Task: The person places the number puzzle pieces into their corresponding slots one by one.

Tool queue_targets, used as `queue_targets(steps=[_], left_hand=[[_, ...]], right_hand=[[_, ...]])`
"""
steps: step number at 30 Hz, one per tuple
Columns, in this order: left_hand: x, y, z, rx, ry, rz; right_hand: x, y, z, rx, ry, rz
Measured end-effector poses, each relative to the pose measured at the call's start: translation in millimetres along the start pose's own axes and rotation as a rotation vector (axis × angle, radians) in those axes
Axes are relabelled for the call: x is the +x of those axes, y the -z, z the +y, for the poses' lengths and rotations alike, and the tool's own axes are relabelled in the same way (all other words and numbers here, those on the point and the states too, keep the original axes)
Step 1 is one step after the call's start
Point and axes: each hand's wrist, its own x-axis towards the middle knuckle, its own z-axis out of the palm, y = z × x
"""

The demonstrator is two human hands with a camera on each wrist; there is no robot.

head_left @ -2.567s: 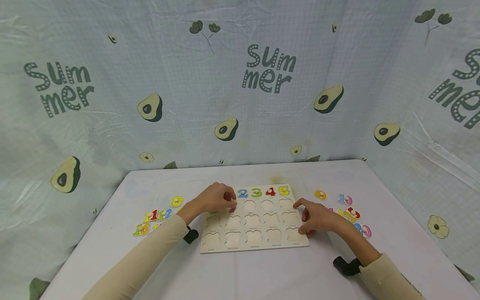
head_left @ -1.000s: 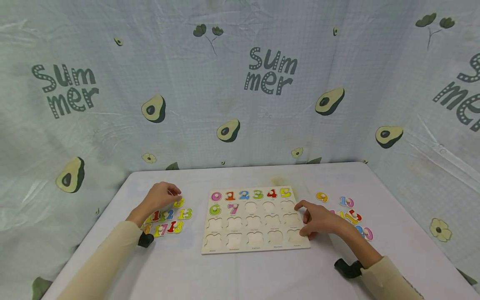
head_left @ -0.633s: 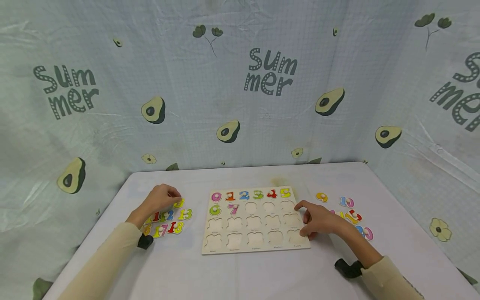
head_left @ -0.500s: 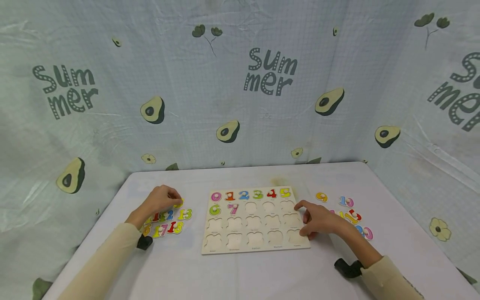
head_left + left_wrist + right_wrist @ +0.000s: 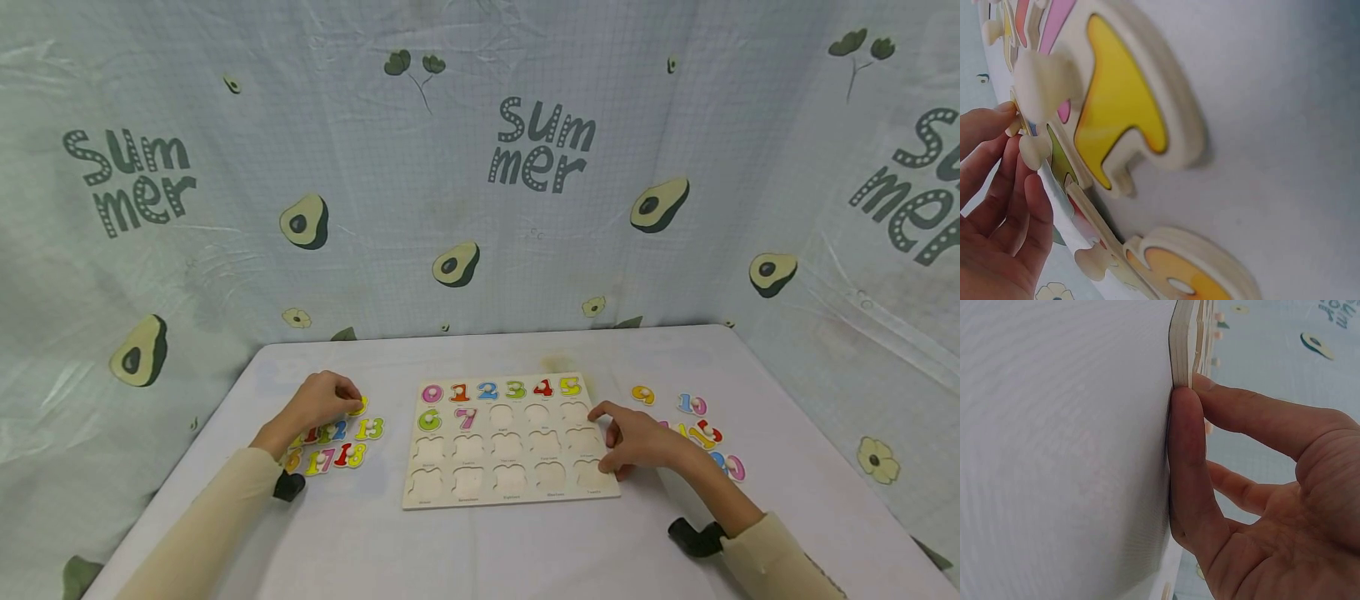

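Thumb and forefinger of the left hand point(image 5: 318, 396) are narrowed on the knob of a yellow number piece point(image 5: 362, 406), whose rim shows just past the fingertips (they cover most of its numeral). Whether it lies flat or is lifted, I cannot tell. The tight side is the one toward the person: the 13 piece point(image 5: 370, 429) is just beside those fingers, with the 18 piece point(image 5: 350, 455) and the 17 piece point(image 5: 321, 461) a little nearer the body. Beyond the fingertips, white table point(image 5: 480, 550) runs to its far edge, and rightward a broad strip reaches the left edge of the puzzle board point(image 5: 506, 448).

The right hand point(image 5: 637, 435) grips that board's right edge, thumb and forefinger set wide apart along it; the right wrist view shows one digit over the top face and another against the side. Leftward from these fingers come bare recesses; farther off, the pieces 0 to 5 fill the far row, with the 6 piece point(image 5: 430, 420) and the 7 piece point(image 5: 465, 418) in the next. Past the right knuckles, the 9 piece point(image 5: 642, 395) has tabletop all round it, the 10 piece point(image 5: 692, 404) sits farther right, and more pieces are partly hidden behind the hand.
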Motion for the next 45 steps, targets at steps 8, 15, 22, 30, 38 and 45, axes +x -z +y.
queue_targets(steps=[8, 15, 22, 30, 38, 45], left_hand=[[-0.2, -1.1, -1.3, -0.006, -0.009, 0.007], [-2.0, -1.4, -2.7, -0.008, 0.007, 0.025], [-3.1, 1.2, -1.8, -0.002, 0.021, 0.036], [-1.6, 4.4, 0.5, -0.017, 0.023, 0.052], [-0.7, 5.0, 5.0, -0.015, -0.005, 0.083], [1.4, 4.5, 17.0, -0.024, -0.045, 0.116]], right_hand=[[-1, 0, -2, 0.002, 0.007, -0.006], [-1, -1, -1, -0.008, -0.011, -0.003], [-1, -3, -1, -0.019, -0.024, -0.001], [-1, -2, -1, -0.015, -0.014, 0.011], [-1, -2, -2, -0.019, -0.021, 0.014], [0, -2, -1, -0.022, -0.014, 0.013]])
